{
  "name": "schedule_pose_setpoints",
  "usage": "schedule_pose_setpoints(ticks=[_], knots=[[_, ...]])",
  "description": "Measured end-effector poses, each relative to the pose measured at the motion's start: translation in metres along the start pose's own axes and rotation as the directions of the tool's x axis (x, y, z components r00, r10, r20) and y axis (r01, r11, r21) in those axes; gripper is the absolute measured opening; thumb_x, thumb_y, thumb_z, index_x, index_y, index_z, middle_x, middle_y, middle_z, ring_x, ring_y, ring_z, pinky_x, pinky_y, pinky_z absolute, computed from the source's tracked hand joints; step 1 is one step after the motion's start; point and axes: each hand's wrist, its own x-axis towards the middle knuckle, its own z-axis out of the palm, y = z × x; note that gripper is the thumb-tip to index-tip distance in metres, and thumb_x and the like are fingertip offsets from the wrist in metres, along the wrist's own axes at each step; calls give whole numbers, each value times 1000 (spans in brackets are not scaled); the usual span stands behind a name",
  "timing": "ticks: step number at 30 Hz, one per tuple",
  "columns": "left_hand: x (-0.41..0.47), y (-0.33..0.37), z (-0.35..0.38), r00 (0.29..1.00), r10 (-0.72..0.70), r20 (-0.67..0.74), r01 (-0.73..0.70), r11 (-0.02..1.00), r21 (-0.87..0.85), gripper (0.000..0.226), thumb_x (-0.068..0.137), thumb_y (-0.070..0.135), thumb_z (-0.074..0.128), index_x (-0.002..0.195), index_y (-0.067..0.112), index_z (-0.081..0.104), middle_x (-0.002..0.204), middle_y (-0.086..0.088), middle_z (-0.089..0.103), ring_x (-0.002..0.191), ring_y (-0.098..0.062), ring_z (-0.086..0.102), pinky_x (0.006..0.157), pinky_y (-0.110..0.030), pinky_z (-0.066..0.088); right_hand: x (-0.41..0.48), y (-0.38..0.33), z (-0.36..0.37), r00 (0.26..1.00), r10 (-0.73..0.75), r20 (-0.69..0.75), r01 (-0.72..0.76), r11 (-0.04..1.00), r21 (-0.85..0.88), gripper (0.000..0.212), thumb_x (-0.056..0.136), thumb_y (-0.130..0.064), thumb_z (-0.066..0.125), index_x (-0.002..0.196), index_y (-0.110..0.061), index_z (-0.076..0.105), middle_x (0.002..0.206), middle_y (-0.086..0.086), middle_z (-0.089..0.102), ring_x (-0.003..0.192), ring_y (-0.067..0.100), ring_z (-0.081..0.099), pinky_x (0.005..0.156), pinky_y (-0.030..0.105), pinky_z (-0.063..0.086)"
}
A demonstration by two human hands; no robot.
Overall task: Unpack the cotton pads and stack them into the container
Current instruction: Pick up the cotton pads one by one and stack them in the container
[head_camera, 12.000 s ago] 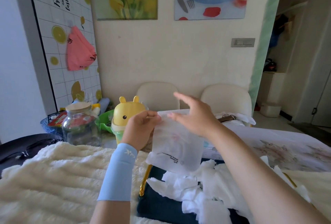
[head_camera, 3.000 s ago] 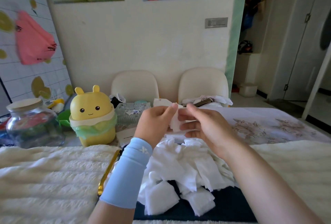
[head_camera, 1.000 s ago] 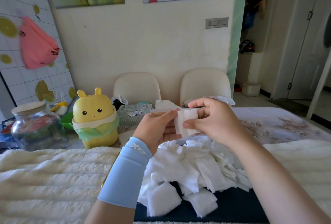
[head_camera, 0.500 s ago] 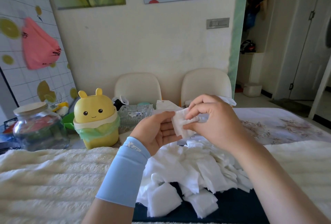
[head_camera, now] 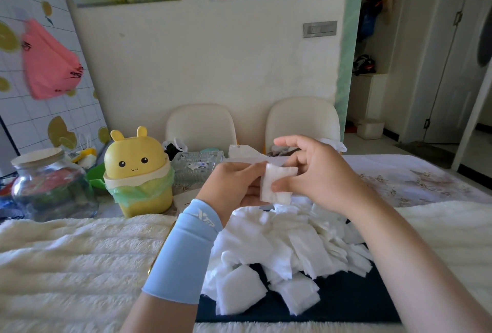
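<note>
Head view: both hands were raised above the pile (head_camera: 279, 242) and shared one white pad (head_camera: 278, 183). The left hand (head_camera: 234, 183), with a blue sleeve (head_camera: 183, 255) on its forearm, had its fingers curled and pinched the pad's left edge. The right hand (head_camera: 316, 175) gripped the pad from the right, thumb pressed on its front and fingers behind it, while its forefinger stuck out free above.

The pile of loose pads lay under the hands on a dark mat (head_camera: 346, 303), some of them spilling toward the near edge. A cream blanket (head_camera: 66, 266) lay on both sides of the mat. Beyond the left hand stood a glass dish (head_camera: 195, 166), with a yellow bin (head_camera: 138, 170) to its left and a jar (head_camera: 48, 183) farther left.
</note>
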Motion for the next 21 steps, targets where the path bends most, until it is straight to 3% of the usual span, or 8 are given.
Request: schedule_pose_setpoints(ticks=[4,6,9,12,14,16,19,21], knots=[[-4,3,-4,992,28,126,-36,997,62,45,81,37,70,107,1,73,102,-21,74,91,-32,73,74,-35,62,0,0,-1,999,7,-32,-8,999,-35,74,61,-26,96,126,-36,62,102,-12,64,63,1,57,69,15,49],[-7,3,-8,979,68,194,-92,989,114,32,80,19,75,108,2,74,101,-19,75,85,-26,73,65,-23,58,-2,0,-6,997,68,49,-70,997,45,63,68,-28,92,125,-33,65,103,-15,67,68,-2,62,63,11,48],[-7,2,-12,962,70,263,-108,985,132,31,78,2,75,109,3,73,98,-16,76,86,-24,74,64,-21,56,-5,3,-7,964,135,230,-199,938,283,38,76,-14,85,112,-19,73,80,-7,73,64,3,62,55,19,45],[-7,2,-14,972,58,229,-98,981,166,28,82,-13,68,105,3,72,88,-12,76,75,-18,73,61,-19,56,-3,7,-5,962,191,198,-258,875,409,25,78,-14,81,101,-12,72,76,1,72,63,13,62,55,23,45],[-3,0,-16,986,49,161,-79,980,183,28,83,-14,66,108,0,71,88,-11,76,73,-18,73,63,-21,57,-3,7,-9,979,152,135,-181,953,242,23,82,-11,80,102,-15,69,81,1,71,60,10,61,51,19,43],[3,-3,-18,998,55,43,-62,977,204,28,84,-14,64,108,-1,69,87,-9,75,71,-18,71,63,-22,58,-6,5,-18,980,74,184,-50,990,-129,23,82,-14,82,99,-24,70,87,-7,71,60,-1,57,55,14,42],[9,-6,-20,995,54,-84,-35,975,217,23,86,-13,63,97,7,68,93,-13,72,77,-22,69,75,-32,61,-14,2,-22,826,283,488,-1,866,-500,29,76,-27,86,100,-38,75,96,-20,70,74,-6,58,63,12,44],[10,-6,-20,992,48,-121,-22,978,206,22,86,-10,63,96,8,68,100,-18,71,83,-27,69,87,-41,59,-18,1,-16,756,401,518,-14,801,-599,31,73,-30,88,99,-41,76,103,-22,70,89,-2,63,77,19,53]])
